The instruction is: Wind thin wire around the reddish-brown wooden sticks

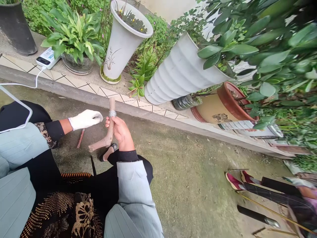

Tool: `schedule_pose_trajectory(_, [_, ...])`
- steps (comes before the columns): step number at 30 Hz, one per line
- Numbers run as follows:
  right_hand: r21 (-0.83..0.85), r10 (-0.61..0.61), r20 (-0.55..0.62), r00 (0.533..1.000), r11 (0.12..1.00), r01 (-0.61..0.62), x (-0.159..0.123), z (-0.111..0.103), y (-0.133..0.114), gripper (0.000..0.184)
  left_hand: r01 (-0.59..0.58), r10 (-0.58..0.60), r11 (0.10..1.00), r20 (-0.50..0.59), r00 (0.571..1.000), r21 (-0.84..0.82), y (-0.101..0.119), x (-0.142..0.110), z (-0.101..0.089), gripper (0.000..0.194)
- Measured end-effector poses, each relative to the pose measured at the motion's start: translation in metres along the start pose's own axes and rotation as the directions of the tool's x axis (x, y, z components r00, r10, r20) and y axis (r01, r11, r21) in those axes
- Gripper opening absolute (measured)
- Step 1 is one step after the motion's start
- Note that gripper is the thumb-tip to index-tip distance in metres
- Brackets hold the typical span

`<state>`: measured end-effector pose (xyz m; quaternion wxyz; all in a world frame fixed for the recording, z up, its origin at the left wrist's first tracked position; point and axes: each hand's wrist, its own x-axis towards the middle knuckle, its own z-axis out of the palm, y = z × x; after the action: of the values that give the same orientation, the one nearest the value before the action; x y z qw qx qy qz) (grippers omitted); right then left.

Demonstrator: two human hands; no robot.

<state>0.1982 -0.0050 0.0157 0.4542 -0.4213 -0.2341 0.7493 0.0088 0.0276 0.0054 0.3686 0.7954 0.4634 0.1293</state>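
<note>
While the gloved left hand [85, 119] pinches the loose end of a thin wire [112, 113], the bent branch [110, 130] stands just right of its fingertips—long axis pointing away from the wearer, foot angling left—its wire-wrapped upper part gripped between the right hand's [122, 134] thumb and fingers.

Both forearms reach up from the lower part of the frame toward a spot left of centre, the hands close together but apart. The left hand [86, 119], in a white glove, comes in from the left with its wrist nearly level, its fingertips curled together and pointing right. The right hand [121, 131] is bare and rises from below, its fingers bent into a closed grip, the thumb near the top and the back of the hand toward the right. The right forearm stands nearly upright in the frame; the left arm lies more sideways.
</note>
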Motion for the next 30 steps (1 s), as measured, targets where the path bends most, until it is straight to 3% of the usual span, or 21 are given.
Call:
schedule_pose_trajectory(4, [-0.265,-0.121,-0.056,0.991,0.959,0.103,0.002,-0.004,0.004,0.016,-0.042,0.043,0.999,0.032,0.999,-0.026,0.0,-0.001,0.001,0.034])
schedule_pose_trajectory(7, [-0.536,-0.173,-0.106,0.979,0.839,0.09,0.006,-0.007,0.009,0.016,-0.079,0.079,0.997,0.059,0.995,-0.003,0.006,-0.002,-0.001,0.031])
schedule_pose_trajectory(9, [-0.728,-0.188,-0.129,0.974,0.685,0.037,0.009,-0.007,0.011,0.021,-0.076,0.075,0.997,0.066,0.995,0.015,0.009,-0.003,-0.002,0.029])
schedule_pose_trajectory(11, [-0.882,-0.231,-0.119,0.966,0.471,0.003,0.011,-0.007,0.011,0.026,-0.064,0.062,0.998,0.073,0.995,0.021,0.01,-0.004,-0.002,0.028])
schedule_pose_trajectory(13, [-0.958,-0.287,-0.09,0.954,0.286,-0.004,0.011,-0.006,0.009,0.03,-0.057,0.059,0.998,0.076,0.995,-0.03,0.009,-0.004,-0.001,0.027])
schedule_pose_trajectory(14, [-0.97,-0.313,-0.08,0.946,0.245,-0.001,0.01,-0.006,0.009,0.031,-0.058,0.065,0.995,0.077,0.995,-0.082,0.008,-0.004,-0.001,0.027])
schedule_pose_trajectory(16, [-0.956,-0.339,-0.084,0.937,0.293,0.02,0.01,-0.007,0.007,0.032,-0.054,0.074,0.975,0.088,0.993,-0.216,0.007,-0.005,0.001,0.026])
schedule_pose_trajectory(19, [-0.808,-0.265,-0.119,0.957,0.586,0.062,0.009,-0.01,0.005,0.023,0.04,0.038,0.891,0.162,0.986,-0.453,0.009,-0.009,0.007,0.023])
schedule_pose_trajectory(22, [-0.507,-0.175,-0.099,0.98,0.856,0.102,0.006,-0.011,0.002,0.017,0.172,-0.007,0.719,0.24,0.971,-0.674,0.011,-0.013,0.014,0.021])
schedule_pose_trajectory(24, [-0.355,-0.172,-0.07,0.983,0.925,0.136,0.003,-0.01,-0.002,0.019,0.232,-0.022,0.607,0.276,0.961,-0.76,0.011,-0.014,0.018,0.019])
schedule_pose_trajectory(27, [-0.271,-0.161,-0.037,0.986,0.952,0.145,0.0,-0.008,-0.006,0.022,0.337,-0.043,0.507,0.367,0.929,-0.793,0.006,-0.013,0.021,0.015])
schedule_pose_trajectory(30, [-0.264,-0.16,-0.021,0.987,0.953,0.149,-0.001,-0.006,-0.007,0.024,0.362,-0.072,0.545,0.388,0.919,-0.757,0.002,-0.011,0.022,0.016])
